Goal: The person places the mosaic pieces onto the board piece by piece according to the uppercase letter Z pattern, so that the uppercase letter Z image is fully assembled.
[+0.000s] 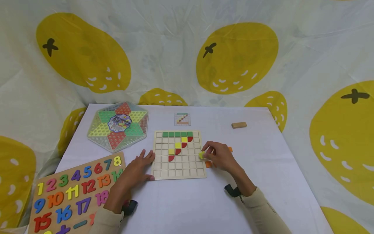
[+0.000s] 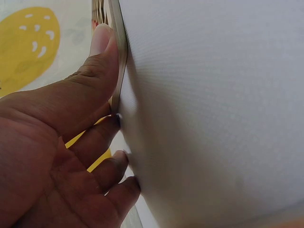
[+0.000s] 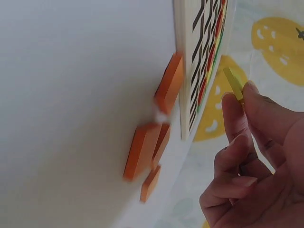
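Observation:
A square wooden grid board lies on the table. Along its top row sit several green squares. Three yellow squares form a diagonal, with red quarter-circle pieces beside and below them. My left hand rests at the board's left side, fingers spread, its thumb against the board's edge. Between thumb and forefinger, my right hand pinches a yellow tile, raised by the board's right edge. Orange tiles lie under and beside this hand, partly hidden by it in the head view.
A small pattern card lies behind the board, and a wooden block is at the back right. To the left are a hexagonal star-pattern game board and a number puzzle board, which the left forearm partly covers.

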A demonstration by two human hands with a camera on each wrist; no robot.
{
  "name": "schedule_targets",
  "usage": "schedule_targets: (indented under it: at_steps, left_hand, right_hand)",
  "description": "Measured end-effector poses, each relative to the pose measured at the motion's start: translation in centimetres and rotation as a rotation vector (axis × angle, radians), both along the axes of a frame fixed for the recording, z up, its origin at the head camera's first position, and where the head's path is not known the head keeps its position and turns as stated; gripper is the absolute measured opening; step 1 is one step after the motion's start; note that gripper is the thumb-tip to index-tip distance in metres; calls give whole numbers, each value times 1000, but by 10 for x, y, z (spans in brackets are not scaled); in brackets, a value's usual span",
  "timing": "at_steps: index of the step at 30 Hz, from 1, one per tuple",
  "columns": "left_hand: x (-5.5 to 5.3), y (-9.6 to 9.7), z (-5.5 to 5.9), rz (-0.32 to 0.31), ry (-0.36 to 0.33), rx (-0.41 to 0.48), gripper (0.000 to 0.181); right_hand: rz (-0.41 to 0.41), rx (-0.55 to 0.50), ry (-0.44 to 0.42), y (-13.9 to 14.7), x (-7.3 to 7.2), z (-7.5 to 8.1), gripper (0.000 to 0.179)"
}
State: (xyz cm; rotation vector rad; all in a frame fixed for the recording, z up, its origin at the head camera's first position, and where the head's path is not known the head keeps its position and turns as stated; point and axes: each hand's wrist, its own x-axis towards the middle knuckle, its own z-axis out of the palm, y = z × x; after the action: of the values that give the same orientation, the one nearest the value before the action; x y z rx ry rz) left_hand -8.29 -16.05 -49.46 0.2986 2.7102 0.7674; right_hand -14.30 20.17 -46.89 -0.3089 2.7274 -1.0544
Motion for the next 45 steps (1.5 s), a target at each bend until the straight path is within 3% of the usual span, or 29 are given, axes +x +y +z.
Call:
schedule_targets:
  at_steps: [18, 27, 39, 45]
  left_hand:
    - [0, 0, 0, 10, -7, 10, 100]
    - [0, -1, 1, 15, -10, 16, 101]
    - [1, -1, 1, 27, -17, 14, 100]
    - [1, -1, 2, 22, -1, 23, 99]
  right_hand:
    - [60, -35, 23, -90, -2, -2, 12]
    - [90, 37, 5, -128, -7, -13, 20]
    - [111, 158, 18, -156, -7, -22, 18]
    - [148, 143, 11, -152, -7, -20, 12]
